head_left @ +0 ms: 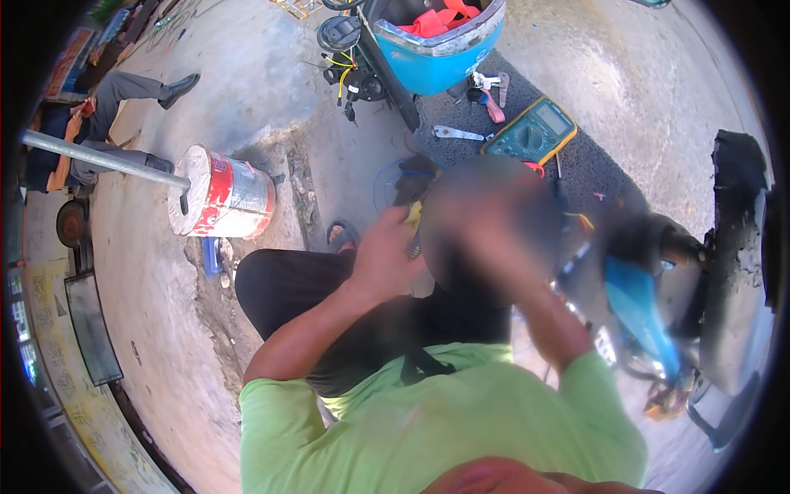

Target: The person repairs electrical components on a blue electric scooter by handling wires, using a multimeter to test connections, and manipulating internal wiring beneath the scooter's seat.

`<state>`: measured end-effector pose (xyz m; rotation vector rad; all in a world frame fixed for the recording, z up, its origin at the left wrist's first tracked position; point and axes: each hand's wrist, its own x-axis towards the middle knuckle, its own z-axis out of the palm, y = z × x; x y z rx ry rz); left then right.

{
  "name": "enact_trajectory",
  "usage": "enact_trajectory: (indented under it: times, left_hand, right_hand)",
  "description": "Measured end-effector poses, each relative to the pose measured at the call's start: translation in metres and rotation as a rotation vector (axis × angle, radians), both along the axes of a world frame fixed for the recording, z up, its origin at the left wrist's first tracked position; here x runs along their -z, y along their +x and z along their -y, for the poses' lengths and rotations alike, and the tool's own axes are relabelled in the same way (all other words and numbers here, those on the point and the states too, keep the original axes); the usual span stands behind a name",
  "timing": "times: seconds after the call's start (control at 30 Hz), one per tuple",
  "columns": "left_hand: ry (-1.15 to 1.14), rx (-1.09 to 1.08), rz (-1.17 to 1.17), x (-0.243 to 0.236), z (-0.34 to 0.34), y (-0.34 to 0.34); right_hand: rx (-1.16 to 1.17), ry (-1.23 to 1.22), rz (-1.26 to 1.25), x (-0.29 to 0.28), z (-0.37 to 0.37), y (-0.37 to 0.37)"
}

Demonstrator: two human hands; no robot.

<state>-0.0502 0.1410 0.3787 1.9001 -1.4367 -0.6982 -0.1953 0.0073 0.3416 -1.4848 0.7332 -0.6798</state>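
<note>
My left hand (385, 253) is closed round a yellow-and-dark piece (414, 216), whose kind I cannot make out. Beyond its fingers lie a dark part (415, 177) and a thin blue wire (387, 178). My right hand (504, 239) is beside it, in front of my lap. A round blur covers its fingers and whatever is between them. Just past my hands, a green-and-yellow multimeter (531, 132) rests on a dark speckled surface (588, 160). A wrench (457, 132) and keys with a pink strap (494, 105) lie near the meter.
A blue shell with a red lining (440, 62) stands at the far side, by dark parts with yellow wires (350, 74). To the left are a red-and-white bucket (222, 193), a metal pole (103, 156) and a seated person (123, 99). Right is a blue vehicle panel (640, 317).
</note>
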Motion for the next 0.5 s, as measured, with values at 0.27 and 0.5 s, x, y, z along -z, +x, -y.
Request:
enact_trajectory:
  times: [0.27, 0.5]
  left_hand:
    - [-0.075, -0.215, -0.172, 0.013, -0.005, -0.002]
    - [0.402, -0.066, -1.104, 0.019, -0.007, 0.01]
  right_hand:
    - [0.078, 0.475, -0.019, 0.003, 0.008, 0.012]
    - [0.023, 0.444, -0.028, -0.036, 0.008, 0.016]
